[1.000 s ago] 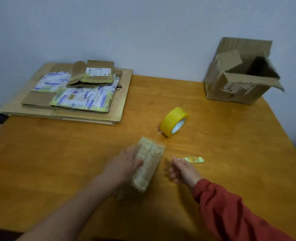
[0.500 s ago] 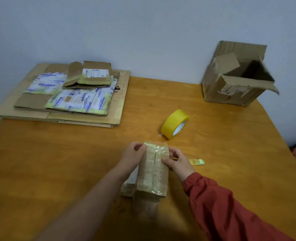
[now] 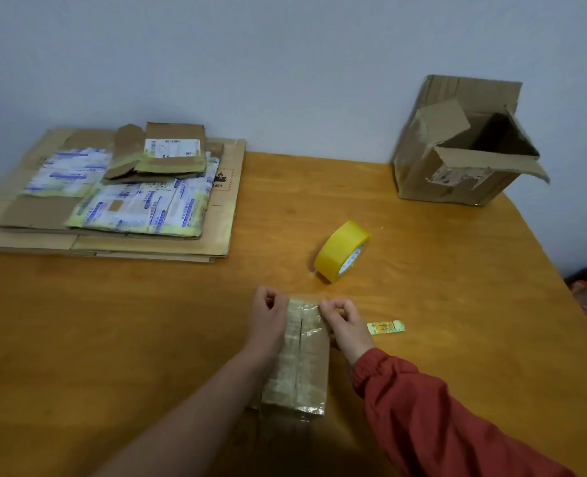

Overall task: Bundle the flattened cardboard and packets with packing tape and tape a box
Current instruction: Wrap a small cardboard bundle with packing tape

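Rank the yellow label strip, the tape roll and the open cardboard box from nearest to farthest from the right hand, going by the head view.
From the right hand, which pinches the far end of the small taped box:
1. Yellow label strip, lying flat just to the hand's right.
2. Tape roll, standing on edge straight beyond the hand.
3. Open cardboard box, far back on the right.

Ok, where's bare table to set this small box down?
Widest: bare table left of your left hand, in front of the flattened cardboard stack. Also right of the yellow tag, toward the open box. Crowded around your right hand, tape roll and tag.
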